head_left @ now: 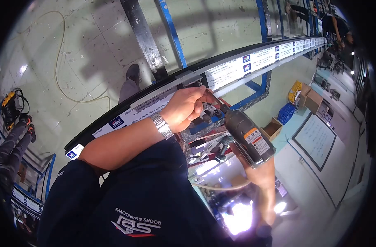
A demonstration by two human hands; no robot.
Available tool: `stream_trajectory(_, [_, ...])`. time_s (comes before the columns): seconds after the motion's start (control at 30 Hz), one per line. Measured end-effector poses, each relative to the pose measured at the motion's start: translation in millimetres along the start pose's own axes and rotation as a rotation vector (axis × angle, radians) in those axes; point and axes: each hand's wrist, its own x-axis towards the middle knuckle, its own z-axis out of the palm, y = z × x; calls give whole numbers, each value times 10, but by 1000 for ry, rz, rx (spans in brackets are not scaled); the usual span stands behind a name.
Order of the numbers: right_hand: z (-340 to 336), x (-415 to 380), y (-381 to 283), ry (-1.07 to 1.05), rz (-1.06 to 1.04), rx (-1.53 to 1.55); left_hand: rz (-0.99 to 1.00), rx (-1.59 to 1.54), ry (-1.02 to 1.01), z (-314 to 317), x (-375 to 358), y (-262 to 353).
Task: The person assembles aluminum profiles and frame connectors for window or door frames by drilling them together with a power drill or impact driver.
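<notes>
My left hand (182, 109), below a metal watch (162, 125), is closed at the long profile (227, 72). Its thumb and fingers press together beside the narrow front end of a dark power tool (249, 138); what they pinch is too small to make out. My right hand (258, 171) wraps round the tool's body from below, and the tool points up and left toward the profile. The profile is black-edged, covered in printed white film, and runs diagonally across the view. An opening in it lies partly hidden behind my left fingers.
Blue metal frames (262, 88) stand under the profile. Tools and metal pieces lie below my hands, near a pale hose (225, 188). At right are a cardboard box (272, 128), a blue crate (286, 113) and a whiteboard (314, 140). Other people are at far left and upper right.
</notes>
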Motion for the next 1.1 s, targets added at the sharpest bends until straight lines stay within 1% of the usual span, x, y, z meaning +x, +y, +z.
stream_trajectory(0.07, [-24,68,1,-12,-27,-13,72,189,-18,-53,-121,8])
stream_trajectory(0.1, [-45,97,6,-15,-40,-21,175,485,19,-91,-224,1])
stream_trajectory(0.13, [-69,109,24,-17,-53,-29,404,740,28,-188,-275,-45])
stream_trajectory(0.17, [-64,99,145,3,-156,-179,636,994,34,-309,-302,-103])
stream_trajectory(0.2, [-66,132,140,-10,-143,-119,871,1244,39,-418,-337,-154])
stream_trajectory(0.23, [-78,208,126,-22,-132,-59,961,1451,59,-471,-385,-155])
stream_trajectory(0.27, [-84,255,117,-34,-122,-1,969,1617,71,-490,-390,-160])
stream_trajectory(0.33, [-28,281,334,-53,-27,-39,973,1948,106,-519,-378,-162])
stream_trajectory(0.37, [-25,324,360,-90,52,-28,953,2004,110,-536,-330,-171])
stream_trajectory(0.47, [-66,395,435,-166,128,-83,848,2098,102,-492,-267,-92])
stream_trajectory(0.57, [-90,424,458,-192,127,-150,993,2082,63,-488,-240,-32])
stream_trajectory(0.6, [-95,434,474,-198,120,-173,1000,2077,59,-496,-218,-35])
stream_trajectory(0.7, [-117,470,401,-222,210,-149,1017,2063,61,-513,-188,-54])
stream_trajectory(0.8, [-104,474,409,-223,193,-134,981,2109,73,-583,-157,-81])
stream_trajectory(1.0, [-137,515,398,-230,149,-125,1024,2104,65,-605,-137,-87])
stream_trajectory(1.1, [-156,523,383,-235,141,-124,958,2133,49,-583,-151,-72])
